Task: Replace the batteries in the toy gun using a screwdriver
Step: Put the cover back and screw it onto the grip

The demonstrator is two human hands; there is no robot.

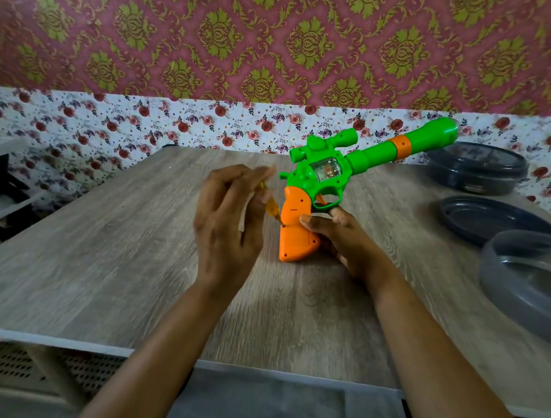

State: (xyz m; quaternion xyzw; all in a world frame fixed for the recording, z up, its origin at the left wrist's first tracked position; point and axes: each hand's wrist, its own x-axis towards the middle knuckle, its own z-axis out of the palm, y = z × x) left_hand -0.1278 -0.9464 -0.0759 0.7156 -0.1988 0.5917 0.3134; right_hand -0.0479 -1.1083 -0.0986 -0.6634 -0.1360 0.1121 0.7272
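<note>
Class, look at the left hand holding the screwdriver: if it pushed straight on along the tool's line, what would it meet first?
Probably the toy gun's orange grip: the screwdriver in the left hand already points at it.

Two bare forearms are seen reaching in from the bottom edge, with no sleeves worn as far as the frame shows. The left hand [230,218] (slightly blurred) and right hand [348,238] are ungloved.
</note>
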